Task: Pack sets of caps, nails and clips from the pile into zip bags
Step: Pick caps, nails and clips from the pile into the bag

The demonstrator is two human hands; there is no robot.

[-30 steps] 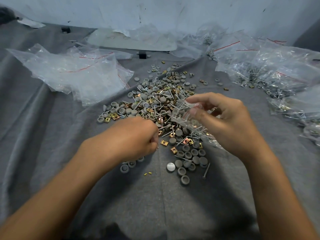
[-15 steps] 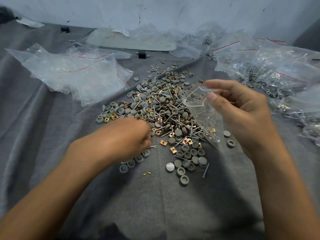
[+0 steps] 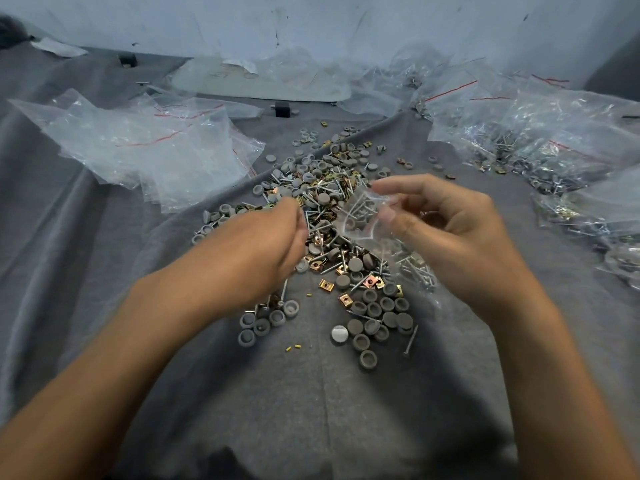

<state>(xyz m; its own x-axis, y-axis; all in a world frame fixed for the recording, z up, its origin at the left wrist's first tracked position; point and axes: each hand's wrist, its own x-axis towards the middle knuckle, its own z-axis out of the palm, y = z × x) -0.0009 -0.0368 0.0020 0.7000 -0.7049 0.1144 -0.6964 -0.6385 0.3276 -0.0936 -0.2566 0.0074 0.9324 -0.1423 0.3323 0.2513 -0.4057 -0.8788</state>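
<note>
One cam only, head-worn, wide-angle, looking fwd & down across the grey cloth [image 3: 311,410]. Close in: the pile [image 3: 311,188] sits approx mid-frame. The wall [image 3: 346,22] runs along the top edge, w/ loose bags [image 3: 149,147] upper L and filled bags [image 3: 536,143] upper R.

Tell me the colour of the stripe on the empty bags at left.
Red, a thin line across the clear empty bags; the head view shows it.

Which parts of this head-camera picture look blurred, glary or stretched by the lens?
Head view: the left hand is blurred at its fingers, the right hand sharper; the zip bag it pinches and the empty bags glint white; light soft, shadows faint; the wide lens stretches the corners.
</note>
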